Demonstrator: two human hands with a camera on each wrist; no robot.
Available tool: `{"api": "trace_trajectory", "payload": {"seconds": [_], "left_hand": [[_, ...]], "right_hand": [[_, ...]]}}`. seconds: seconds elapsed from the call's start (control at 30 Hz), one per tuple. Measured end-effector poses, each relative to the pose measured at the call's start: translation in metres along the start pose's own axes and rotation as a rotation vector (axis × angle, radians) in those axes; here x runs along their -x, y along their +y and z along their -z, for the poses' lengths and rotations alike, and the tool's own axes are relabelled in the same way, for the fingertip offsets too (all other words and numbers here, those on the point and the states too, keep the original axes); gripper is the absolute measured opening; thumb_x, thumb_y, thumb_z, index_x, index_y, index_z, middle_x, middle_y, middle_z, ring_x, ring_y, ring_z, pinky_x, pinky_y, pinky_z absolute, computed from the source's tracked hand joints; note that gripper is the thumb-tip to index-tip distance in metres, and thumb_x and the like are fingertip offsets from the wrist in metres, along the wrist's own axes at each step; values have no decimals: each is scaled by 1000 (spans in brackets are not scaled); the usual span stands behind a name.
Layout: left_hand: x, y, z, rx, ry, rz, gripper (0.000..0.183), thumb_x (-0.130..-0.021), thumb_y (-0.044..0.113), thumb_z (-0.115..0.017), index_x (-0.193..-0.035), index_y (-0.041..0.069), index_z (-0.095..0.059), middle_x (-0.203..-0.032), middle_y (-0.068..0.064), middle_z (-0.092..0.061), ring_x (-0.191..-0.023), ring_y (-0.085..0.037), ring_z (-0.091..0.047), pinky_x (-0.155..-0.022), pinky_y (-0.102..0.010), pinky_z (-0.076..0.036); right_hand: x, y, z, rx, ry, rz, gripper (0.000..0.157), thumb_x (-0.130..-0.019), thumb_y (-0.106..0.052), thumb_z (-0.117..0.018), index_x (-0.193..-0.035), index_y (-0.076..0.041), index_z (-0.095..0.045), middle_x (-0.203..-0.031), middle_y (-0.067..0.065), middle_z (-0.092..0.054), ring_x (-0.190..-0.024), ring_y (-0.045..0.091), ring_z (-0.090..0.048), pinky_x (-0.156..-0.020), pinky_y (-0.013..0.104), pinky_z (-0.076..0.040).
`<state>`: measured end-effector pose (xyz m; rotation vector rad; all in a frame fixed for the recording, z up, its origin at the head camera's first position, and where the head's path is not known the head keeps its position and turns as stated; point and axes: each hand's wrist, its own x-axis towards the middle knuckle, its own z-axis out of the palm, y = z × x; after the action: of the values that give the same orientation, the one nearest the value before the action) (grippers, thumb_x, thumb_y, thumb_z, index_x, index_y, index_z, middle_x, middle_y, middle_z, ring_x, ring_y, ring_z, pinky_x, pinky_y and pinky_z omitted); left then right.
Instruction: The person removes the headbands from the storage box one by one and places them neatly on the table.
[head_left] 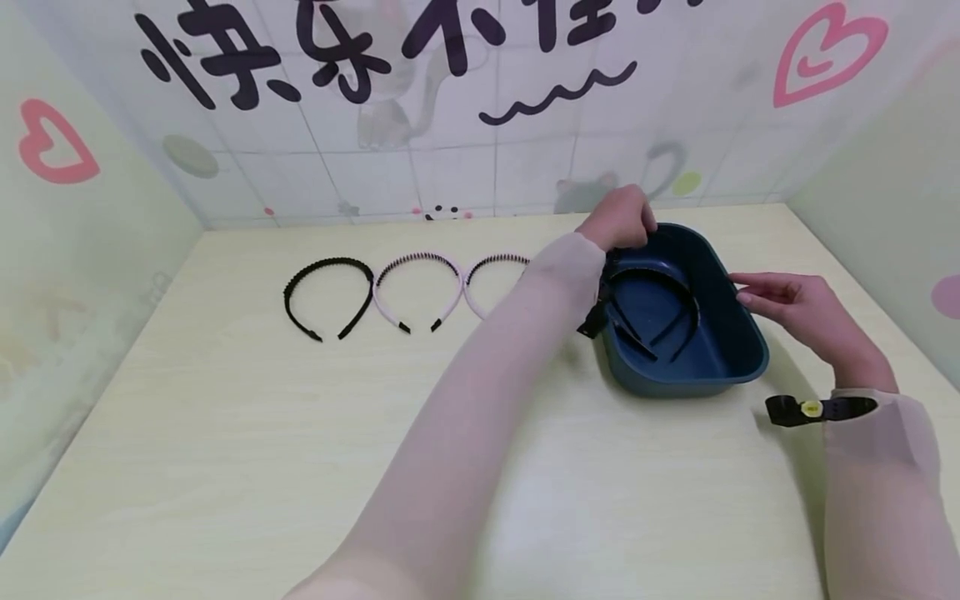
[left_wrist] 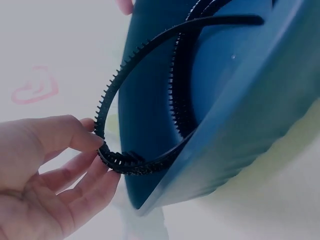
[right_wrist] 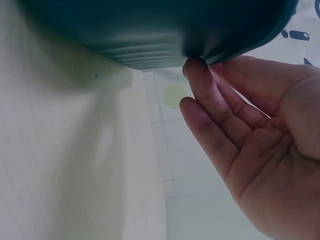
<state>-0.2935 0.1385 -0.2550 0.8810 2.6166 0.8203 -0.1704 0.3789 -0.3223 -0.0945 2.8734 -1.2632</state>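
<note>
My left hand [head_left: 621, 218] is over the back left rim of a dark blue plastic basin [head_left: 750, 346]. Its thumb and fingers pinch a black toothed headband [left_wrist: 107, 100], whose ends reach down inside the basin. Another black headband [left_wrist: 181, 85] lies in the basin, partly behind the held one. On the opposite side, my right hand [head_left: 813, 312] holds the basin's right rim with its fingertips. The right wrist view has these fingers [right_wrist: 200, 82] against the outer wall below the rim.
Left of the basin, a black headband [head_left: 330, 262] and two pink-and-black toothed headbands, one in the middle [head_left: 418, 255] and one partly behind my left arm [head_left: 495, 257], lie in a row on the pale table [head_left: 262, 458]. A printed backdrop [head_left: 450, 167] stands behind.
</note>
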Motion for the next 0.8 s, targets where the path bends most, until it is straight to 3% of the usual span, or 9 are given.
{"api": "trace_trajectory", "payload": {"seconds": [0.13,0.27,0.47,0.63,0.8], "left_hand": [[4,-2,7,-6,33,-24,31,-84,-7,-51,-101,8,-71,-109,-1,-64,-79,-10,-43,-61,-18,-32],[7,-5,14,-5,37,-17,37,-85,-6,-51,-115,11,-65,-125,0,-56,-107,-10,-51,-65,-17,-37],[10,-7,22,31,85,-18,40,-81,-7,-54,-115,11,-66,-120,1,-60,-89,-11,-52,-60,-19,-33],[12,-10,31,41,109,-64,39,-78,-7,-53,-110,10,-68,-113,-1,-64,-92,-11,-59,-62,-18,-38],[18,-13,42,64,119,-60,38,-79,-7,-53,-109,9,-69,-110,-1,-64,-97,-11,-59,-65,-19,-44]], "right_hand": [[-1,1,0,12,-10,-11,49,-91,-32,-57,-131,-4,-50,-95,-28,-58,-89,-10,-54,-74,4,-37],[-2,1,0,25,-16,-18,50,-91,-33,-56,-132,-5,-50,-95,-29,-58,-89,-11,-54,-73,4,-37],[0,0,0,33,-13,-14,50,-91,-34,-56,-131,-6,-50,-94,-28,-59,-88,-11,-53,-73,4,-36],[3,-1,-1,27,-12,-21,50,-90,-35,-56,-130,-6,-51,-94,-28,-59,-87,-12,-53,-71,4,-36],[3,-1,-1,25,-20,-34,51,-90,-37,-56,-132,-8,-50,-94,-29,-58,-88,-13,-52,-71,4,-35]]}}
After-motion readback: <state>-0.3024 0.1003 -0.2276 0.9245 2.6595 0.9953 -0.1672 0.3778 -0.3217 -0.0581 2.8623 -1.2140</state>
